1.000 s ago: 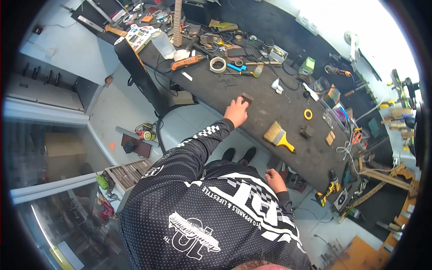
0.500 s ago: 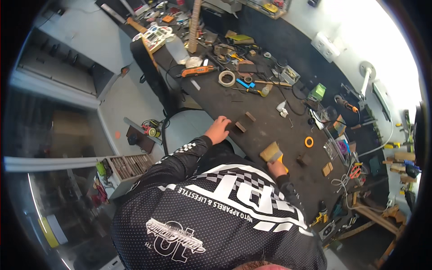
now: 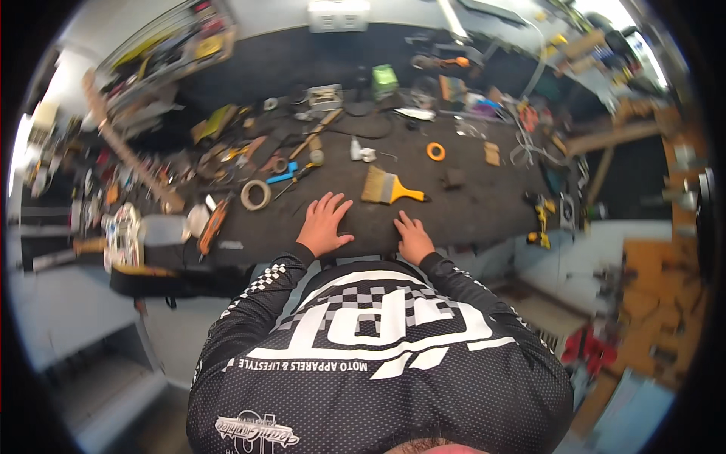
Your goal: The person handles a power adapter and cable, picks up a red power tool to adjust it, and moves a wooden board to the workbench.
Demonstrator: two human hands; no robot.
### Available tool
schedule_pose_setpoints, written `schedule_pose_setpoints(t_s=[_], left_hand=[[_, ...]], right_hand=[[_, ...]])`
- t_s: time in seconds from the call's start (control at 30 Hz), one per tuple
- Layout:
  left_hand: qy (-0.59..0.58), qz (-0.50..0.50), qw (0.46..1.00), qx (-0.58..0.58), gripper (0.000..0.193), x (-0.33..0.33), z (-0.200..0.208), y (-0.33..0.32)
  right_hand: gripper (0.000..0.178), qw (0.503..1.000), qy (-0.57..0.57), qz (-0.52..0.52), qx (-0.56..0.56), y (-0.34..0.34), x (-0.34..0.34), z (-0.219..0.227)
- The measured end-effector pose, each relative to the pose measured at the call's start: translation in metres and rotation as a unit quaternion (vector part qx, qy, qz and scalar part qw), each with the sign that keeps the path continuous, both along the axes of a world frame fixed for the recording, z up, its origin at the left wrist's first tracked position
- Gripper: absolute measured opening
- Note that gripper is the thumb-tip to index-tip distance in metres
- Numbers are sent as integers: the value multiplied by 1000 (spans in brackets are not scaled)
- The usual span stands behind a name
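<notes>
A wide paintbrush [image 3: 391, 187] with pale bristles and a yellow handle lies on the dark workbench [image 3: 340, 244]. To the left of and below its bristles, my left hand [image 3: 324, 226] rests palm down near the bench's front edge, fingers spread, holding nothing visible. My right hand [image 3: 414, 237] is just below the brush handle, apart from it, with fingers stretched forward on the bench top. A small dark brown block [image 3: 452, 178] sits right of the handle.
Farther back are an orange tape ring [image 3: 435, 151], a small white bottle [image 3: 356, 148] and a wooden piece [image 3: 491, 153]. A beige tape roll [image 3: 255, 194] and an orange power tool [image 3: 212, 227] lie left. A yellow-black drill [image 3: 541, 219] is at right.
The view has swung to the right. My right hand has let go of the paintbrush, now on the bench. My left hand lies flatter; the brown blocks formerly beside it are no longer visible.
</notes>
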State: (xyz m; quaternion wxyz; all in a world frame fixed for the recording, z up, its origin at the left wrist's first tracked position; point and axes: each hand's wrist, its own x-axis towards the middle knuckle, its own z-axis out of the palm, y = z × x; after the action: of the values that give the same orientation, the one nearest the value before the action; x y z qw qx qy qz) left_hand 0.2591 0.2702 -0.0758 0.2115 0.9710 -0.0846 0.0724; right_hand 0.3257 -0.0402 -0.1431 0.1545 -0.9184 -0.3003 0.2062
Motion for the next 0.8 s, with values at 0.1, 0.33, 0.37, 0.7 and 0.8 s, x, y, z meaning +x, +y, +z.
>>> schedule_pose_setpoints(t_s=[0.1,0.33,0.37,0.7,0.8], left_hand=[[65,-108,992,22,74,18,-25,9],[139,-132,981,-8,76,17,-27,26],[141,-118,983,1,77,16,-27,29],[166,-106,978,75,82,19,-32,28],[134,-111,977,124,82,21,-23,7]], right_hand=[[67,997,-32,-67,22,5,-26,-7],[59,973,-24,-220,68,-22,-97,-18],[58,968,-18,-243,64,-30,-108,-19],[35,856,247,-454,-14,-146,-191,-109],[35,834,217,-507,29,-173,-204,-119]])
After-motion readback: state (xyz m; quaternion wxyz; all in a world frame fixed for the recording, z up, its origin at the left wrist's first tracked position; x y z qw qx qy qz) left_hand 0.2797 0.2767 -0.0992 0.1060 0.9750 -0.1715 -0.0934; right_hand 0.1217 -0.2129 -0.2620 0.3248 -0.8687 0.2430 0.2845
